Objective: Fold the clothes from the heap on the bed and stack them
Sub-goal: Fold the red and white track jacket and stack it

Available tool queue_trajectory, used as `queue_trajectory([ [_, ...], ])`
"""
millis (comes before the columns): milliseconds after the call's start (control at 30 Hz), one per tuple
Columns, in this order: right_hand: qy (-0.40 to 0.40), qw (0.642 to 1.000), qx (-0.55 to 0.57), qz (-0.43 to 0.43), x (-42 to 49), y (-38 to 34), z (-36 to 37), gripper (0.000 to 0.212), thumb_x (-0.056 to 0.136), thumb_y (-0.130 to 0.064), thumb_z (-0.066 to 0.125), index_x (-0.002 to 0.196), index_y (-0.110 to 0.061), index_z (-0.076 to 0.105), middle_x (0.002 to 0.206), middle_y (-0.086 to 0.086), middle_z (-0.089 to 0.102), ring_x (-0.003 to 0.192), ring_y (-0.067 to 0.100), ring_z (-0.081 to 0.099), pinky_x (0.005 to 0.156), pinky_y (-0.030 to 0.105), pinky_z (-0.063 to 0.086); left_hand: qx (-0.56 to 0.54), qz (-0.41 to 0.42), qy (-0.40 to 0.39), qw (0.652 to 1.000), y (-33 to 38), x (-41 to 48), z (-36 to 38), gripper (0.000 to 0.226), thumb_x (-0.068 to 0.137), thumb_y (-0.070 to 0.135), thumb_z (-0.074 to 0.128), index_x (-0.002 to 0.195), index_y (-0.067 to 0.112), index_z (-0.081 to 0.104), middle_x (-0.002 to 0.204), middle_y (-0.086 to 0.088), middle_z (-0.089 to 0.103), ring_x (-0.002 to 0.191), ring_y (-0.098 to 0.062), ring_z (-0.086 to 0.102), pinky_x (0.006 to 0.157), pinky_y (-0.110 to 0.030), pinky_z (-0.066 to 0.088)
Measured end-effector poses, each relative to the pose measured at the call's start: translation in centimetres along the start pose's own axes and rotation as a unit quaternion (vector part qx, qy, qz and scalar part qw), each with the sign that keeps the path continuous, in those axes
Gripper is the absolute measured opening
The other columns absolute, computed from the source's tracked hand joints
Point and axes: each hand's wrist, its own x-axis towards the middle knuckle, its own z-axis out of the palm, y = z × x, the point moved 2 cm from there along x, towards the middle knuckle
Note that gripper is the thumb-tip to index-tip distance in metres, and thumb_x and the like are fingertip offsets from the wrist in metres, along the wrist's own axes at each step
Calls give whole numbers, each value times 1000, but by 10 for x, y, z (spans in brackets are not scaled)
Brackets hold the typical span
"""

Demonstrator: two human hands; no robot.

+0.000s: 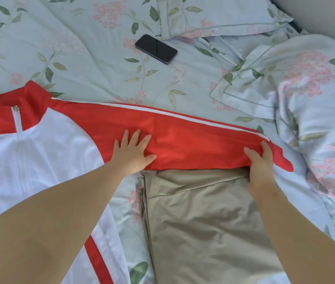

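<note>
A red and white zip jacket lies face up on the bed at the left, collar toward the far side. Its red sleeve stretches out to the right. My left hand presses flat on the sleeve near the shoulder, fingers spread. My right hand grips the sleeve close to the cuff, thumb on top and fingers under the cloth. A folded beige garment lies just below the sleeve, its top edge partly covered by it.
The bed has a pale blue floral sheet. A dark phone lies face up beyond the sleeve. Pillows sit at the far right, and a rumpled floral duvet bunches along the right side.
</note>
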Motion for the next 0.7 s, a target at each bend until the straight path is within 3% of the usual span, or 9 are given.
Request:
queue_trajectory([
  [100, 4, 1000, -8, -12, -1, 1, 4, 67, 88, -21, 60, 147, -27, 28, 146, -2, 37, 128, 12, 40, 111, 31, 32, 21, -3, 3, 1000, -3, 1, 4, 71, 92, 61, 33, 149, 38, -2, 159, 2, -10, 145, -31, -12, 115, -53, 1],
  [200, 7, 993, -99, -67, -8, -10, 15, 71, 87, -19, 62, 148, -24, 26, 148, 4, 33, 129, 13, 36, 107, 25, 26, -6, -6, -4, 1000, -3, 1, -2, 66, 94, 58, 32, 150, 37, 4, 160, 3, -7, 145, -29, -11, 115, -52, 0],
  [267, -9, 986, -125, -109, -20, -23, 31, 72, 85, -18, 64, 147, -26, 28, 145, 6, 33, 132, 18, 35, 113, 33, 26, -106, -10, 8, 994, -3, -3, -12, 59, 97, 51, 33, 150, 33, 15, 160, 3, 3, 146, -26, -5, 116, -48, 2],
  [333, -43, 976, -131, -171, -34, -40, 54, 73, 84, -16, 64, 147, -24, 29, 139, 2, 35, 131, 18, 35, 114, 35, 27, -326, -26, 52, 944, -6, -12, -25, 52, 99, 40, 38, 148, 25, 26, 157, 1, 19, 145, -18, 10, 116, -36, 11],
  [400, -86, 956, -149, -239, -56, -58, 83, 74, 80, -21, 64, 146, -21, 30, 135, -7, 34, 128, 13, 33, 110, 22, 23, -562, -74, 102, 818, -16, -32, -39, 46, 100, 35, 40, 145, 25, 34, 151, 5, 33, 135, -10, 31, 106, -26, 23],
  [467, -136, 933, -163, -291, -86, -75, 118, 76, 76, -28, 58, 146, -19, 30, 136, -14, 32, 122, 6, 30, 105, 13, 20, -709, -116, 120, 685, -36, -59, -50, 41, 100, 37, 38, 141, 30, 38, 140, 8, 43, 129, -10, 40, 102, -31, 31],
  [567, -215, 900, -178, -334, -144, -90, 175, 75, 75, -32, 55, 146, -24, 31, 141, -10, 38, 109, 4, 30, 101, 18, 21, -854, -147, 154, 475, -87, -103, -62, 35, 98, 48, 36, 127, 31, 48, 123, 7, 58, 122, -20, 52, 95, -40, 42],
  [633, -275, 857, -202, -386, -188, -92, 216, 75, 75, -31, 57, 145, -22, 33, 140, 3, 45, 107, 15, 37, 99, 24, 25, -909, -140, 195, 342, -126, -129, -65, 43, 96, 55, 34, 125, 27, 48, 119, -1, 64, 112, -26, 61, 87, -48, 47],
  [700, -387, 774, -258, -429, -232, -81, 259, 72, 80, -30, 64, 145, -21, 35, 137, 11, 46, 122, 31, 37, 104, 37, 23, -927, -133, 236, 260, -164, -154, -62, 51, 93, 59, 34, 125, 23, 50, 117, -7, 67, 105, -31, 66, 84, -50, 48],
])
